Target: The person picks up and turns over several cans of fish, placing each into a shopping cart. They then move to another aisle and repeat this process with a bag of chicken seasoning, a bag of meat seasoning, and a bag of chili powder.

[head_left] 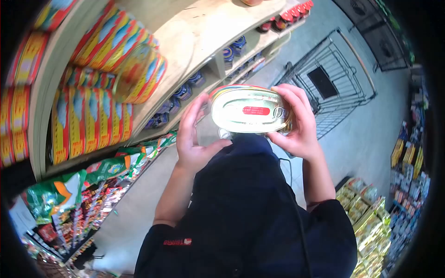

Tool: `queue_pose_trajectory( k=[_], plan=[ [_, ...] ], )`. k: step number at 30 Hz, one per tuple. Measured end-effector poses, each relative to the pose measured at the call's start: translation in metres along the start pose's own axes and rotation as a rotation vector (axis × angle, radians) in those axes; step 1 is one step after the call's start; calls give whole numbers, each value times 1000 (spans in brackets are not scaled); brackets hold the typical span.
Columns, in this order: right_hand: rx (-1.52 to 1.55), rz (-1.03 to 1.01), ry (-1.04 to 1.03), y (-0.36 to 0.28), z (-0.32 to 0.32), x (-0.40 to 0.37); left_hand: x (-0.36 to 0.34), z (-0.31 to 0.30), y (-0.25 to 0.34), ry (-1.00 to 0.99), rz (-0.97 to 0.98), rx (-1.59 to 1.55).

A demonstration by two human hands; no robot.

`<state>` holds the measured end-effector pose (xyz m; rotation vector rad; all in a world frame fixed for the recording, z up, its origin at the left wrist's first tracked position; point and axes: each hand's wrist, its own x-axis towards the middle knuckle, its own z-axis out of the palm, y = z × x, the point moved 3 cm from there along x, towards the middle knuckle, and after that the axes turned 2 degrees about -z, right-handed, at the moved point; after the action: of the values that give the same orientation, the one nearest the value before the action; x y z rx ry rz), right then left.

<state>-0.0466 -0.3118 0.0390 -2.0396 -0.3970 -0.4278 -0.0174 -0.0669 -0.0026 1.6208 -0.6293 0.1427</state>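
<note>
An oval tin [232, 118] with a pull ring on its lid and a red printed label is held in front of the dark shirt, its metal face toward the camera. My right hand [299, 120] grips its right end, thumb below and fingers above. At the other end, my left hand [190, 134] is curved beside the tin with thumb and fingers apart; a small gap seems to show between the palm and the tin. Stacks of red and yellow tins [83, 123] stand on the wooden shelf [185, 32] at the left.
A wire shopping cart [345, 74] stands on the floor at the upper right. Blue-lidded jars [183, 91] fill the lower shelves. Green packets [104, 169] hang along the left side. Gold packages [371, 231] are stacked at the lower right.
</note>
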Motion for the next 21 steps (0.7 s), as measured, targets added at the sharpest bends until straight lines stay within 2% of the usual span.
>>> queue_pose_trajectory(
  k=[1, 3, 4, 7, 9, 11, 12, 13, 15, 17, 19, 21],
  plan=[
    [58, -44, 0, -11, 7, 7, -1, -7, 0, 29, 8, 3],
    [74, -94, -36, -24, 18, 20, -1, -23, 5, 236, 163, 144],
    [91, -124, -47, -31, 23, 28, -1, -30, 8, 310, 126, 134],
    [92, -207, -80, -49, 37, 46, -8, -53, 17, 365, 171, 222],
    [47, -320, -159, -53, 46, 56, -8, -62, 23, 334, 192, 226],
    [334, -254, -122, -59, 60, 60, -7, -65, 24, 446, 118, -72],
    [304, -297, -154, -65, 62, 64, -8, -66, 23, 480, 42, -168],
    [301, -312, -165, -70, 69, 69, -11, -65, 19, 494, 54, -169],
    [479, -291, 23, -81, 82, 76, -17, -61, -4, 586, -114, -547],
    [479, -259, 11, -86, 90, 82, -19, -57, -11, 599, -153, -609],
    [656, -81, 108, -76, 98, 87, -24, -49, -24, 666, -313, -856],
    [749, -54, 66, -72, 102, 93, -14, -48, -18, 685, -324, -838]
  ],
)
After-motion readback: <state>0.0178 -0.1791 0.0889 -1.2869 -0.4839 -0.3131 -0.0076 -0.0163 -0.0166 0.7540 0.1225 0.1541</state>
